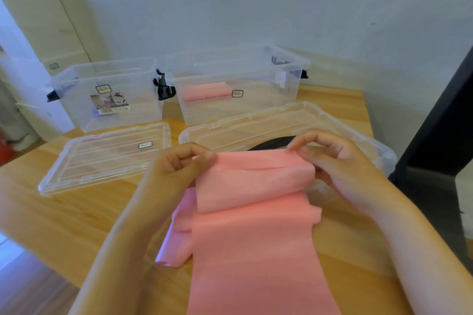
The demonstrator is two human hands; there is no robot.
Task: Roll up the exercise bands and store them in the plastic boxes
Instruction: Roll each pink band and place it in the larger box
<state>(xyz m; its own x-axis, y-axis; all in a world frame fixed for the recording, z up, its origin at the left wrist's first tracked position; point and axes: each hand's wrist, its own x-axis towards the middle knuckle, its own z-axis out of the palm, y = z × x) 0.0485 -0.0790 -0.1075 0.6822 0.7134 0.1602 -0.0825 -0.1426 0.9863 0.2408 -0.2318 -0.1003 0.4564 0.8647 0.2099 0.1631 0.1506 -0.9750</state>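
Observation:
A wide pink exercise band (256, 225) lies along the wooden table (84, 212) toward me, its far end folded over into a loose roll. My left hand (176, 163) pinches the roll's left end, and my right hand (337, 158) pinches its right end. Two clear plastic boxes stand open at the back: the left box (107, 94) carries a paper label, and the right box (238, 84) holds a rolled pink band (204, 93).
Two clear lids lie flat in front of the boxes, the left lid (102, 158) and the right lid (268, 123). A dark object shows behind the roll. Black furniture (435, 135) stands at the right, a cardboard box (43, 20) at the back left.

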